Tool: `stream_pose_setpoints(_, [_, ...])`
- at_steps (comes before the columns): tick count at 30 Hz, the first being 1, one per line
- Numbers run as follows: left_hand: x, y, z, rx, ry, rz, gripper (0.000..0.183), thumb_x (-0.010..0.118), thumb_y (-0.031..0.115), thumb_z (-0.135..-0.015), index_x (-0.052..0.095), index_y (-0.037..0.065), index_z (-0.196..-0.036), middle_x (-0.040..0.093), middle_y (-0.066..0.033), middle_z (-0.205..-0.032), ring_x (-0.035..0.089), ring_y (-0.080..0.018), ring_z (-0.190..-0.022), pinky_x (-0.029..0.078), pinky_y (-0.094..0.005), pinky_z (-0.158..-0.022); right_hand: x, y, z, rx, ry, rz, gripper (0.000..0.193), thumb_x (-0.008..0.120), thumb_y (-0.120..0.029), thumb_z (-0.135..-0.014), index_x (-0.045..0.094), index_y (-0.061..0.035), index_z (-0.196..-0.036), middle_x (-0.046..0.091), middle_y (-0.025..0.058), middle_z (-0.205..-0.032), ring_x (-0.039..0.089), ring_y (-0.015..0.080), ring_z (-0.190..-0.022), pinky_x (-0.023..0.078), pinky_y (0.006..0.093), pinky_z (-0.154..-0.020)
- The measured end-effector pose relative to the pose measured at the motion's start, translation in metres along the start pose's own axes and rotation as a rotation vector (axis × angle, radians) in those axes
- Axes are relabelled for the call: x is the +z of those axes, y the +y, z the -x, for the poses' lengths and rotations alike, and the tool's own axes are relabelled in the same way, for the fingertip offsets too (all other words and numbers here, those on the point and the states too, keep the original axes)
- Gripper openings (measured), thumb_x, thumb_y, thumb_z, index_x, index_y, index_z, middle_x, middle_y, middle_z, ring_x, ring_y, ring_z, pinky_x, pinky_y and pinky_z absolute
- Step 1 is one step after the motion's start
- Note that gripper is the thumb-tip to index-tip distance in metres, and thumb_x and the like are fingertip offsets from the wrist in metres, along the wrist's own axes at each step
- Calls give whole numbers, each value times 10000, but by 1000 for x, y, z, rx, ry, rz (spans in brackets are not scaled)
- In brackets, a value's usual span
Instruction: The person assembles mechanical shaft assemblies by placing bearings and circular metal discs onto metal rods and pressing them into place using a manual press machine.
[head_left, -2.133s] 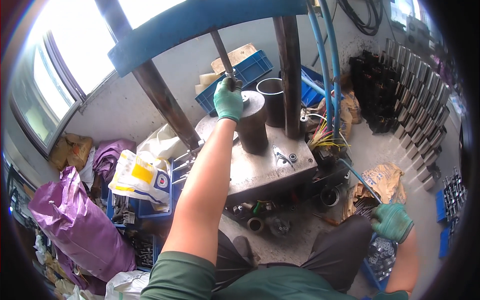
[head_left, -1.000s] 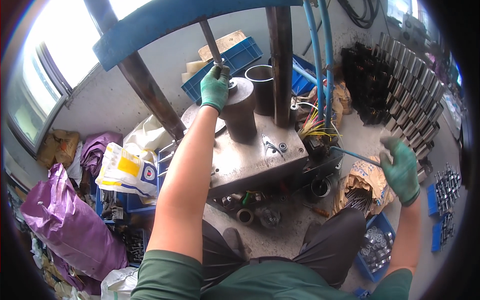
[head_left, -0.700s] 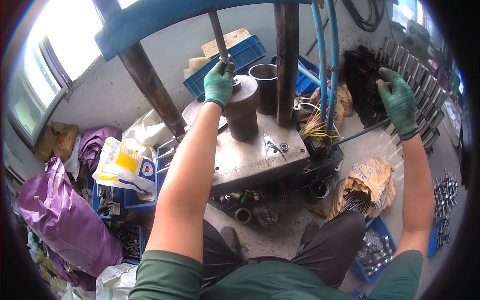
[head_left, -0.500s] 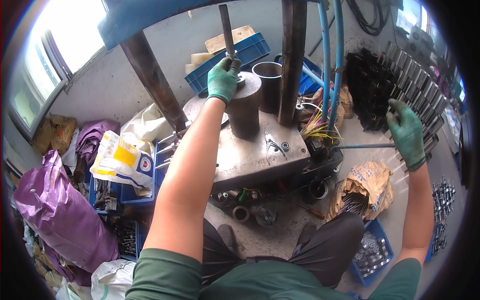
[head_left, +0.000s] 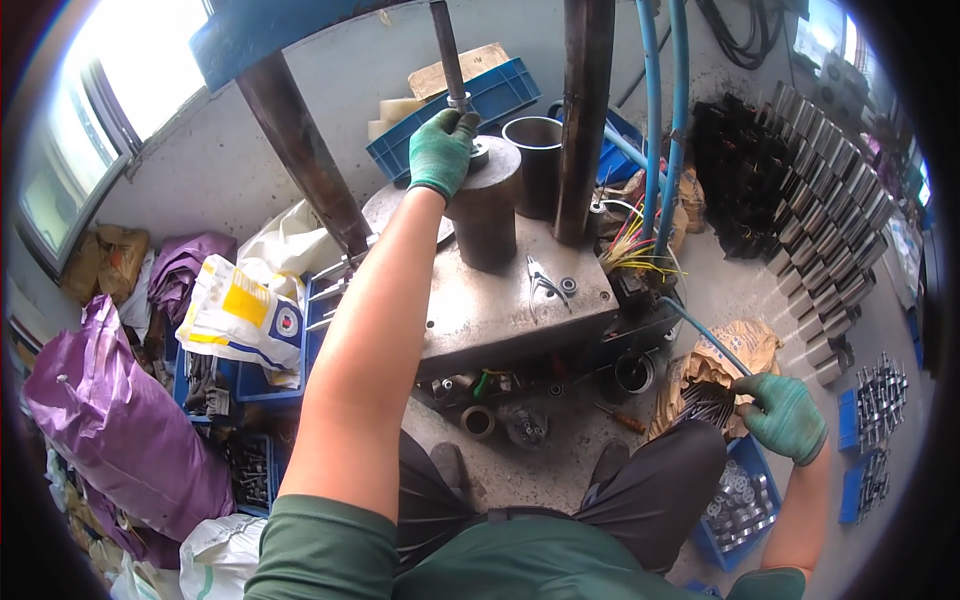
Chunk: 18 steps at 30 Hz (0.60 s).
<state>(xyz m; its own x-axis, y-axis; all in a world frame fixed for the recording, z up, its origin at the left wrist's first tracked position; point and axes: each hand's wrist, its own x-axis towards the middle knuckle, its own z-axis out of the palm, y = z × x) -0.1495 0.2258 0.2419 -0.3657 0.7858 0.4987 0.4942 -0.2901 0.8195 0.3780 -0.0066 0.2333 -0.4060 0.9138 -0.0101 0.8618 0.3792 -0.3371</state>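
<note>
My left hand point(head_left: 441, 155), in a green glove, is closed around an upright metal part point(head_left: 459, 101) at the lower end of a dark vertical rod point(head_left: 446, 45). Beneath the fingers, a small metal ring point(head_left: 479, 153) sits on top of a thick steel cylinder point(head_left: 486, 225). The glove hides most of the held part. Low on the right, my gloved right hand point(head_left: 785, 418) has thumb and forefinger closed at the end of a thin blue lever point(head_left: 703, 333), which slants down from beside the machine's bed point(head_left: 480, 315).
Circlip pliers point(head_left: 543, 285) and a small bearing point(head_left: 568, 286) lie on the bed. Steel posts point(head_left: 585, 120) flank the cylinder. A paper sack point(head_left: 735, 350) of rods and a blue bin point(head_left: 745, 545) of metal parts stand right. Rows of steel tubes point(head_left: 835, 200) stand beyond.
My right hand has come down and nearer, its open fingers now closed at the lever's end. The lever has swung from level to slanting downward. My left hand keeps its place at the rod.
</note>
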Motion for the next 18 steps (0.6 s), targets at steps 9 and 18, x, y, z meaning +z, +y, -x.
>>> stream_pose_setpoints(9, [-1, -9, -6, 62, 10, -45, 233, 719, 229, -1038, 751, 0, -1065, 726, -32, -855, 630, -107, -753, 528, -284, -737, 4, -7, 7, -80, -58, 144, 288, 680, -186, -821, 793, -38, -1040, 765, 197, -986, 741, 396, -884, 600, 465, -846])
stream_pose_setpoints(18, [-5, -5, -2, 8, -9, -36, 295, 730, 278, -1026, 775, 14, -1151, 779, -108, -934, 701, -165, -785, 563, -327, -770, 3, -7, 3, -33, -26, 42, 336, 652, -164, -807, 794, -28, -1080, 760, 226, -1028, 737, 412, -946, 599, 458, -904])
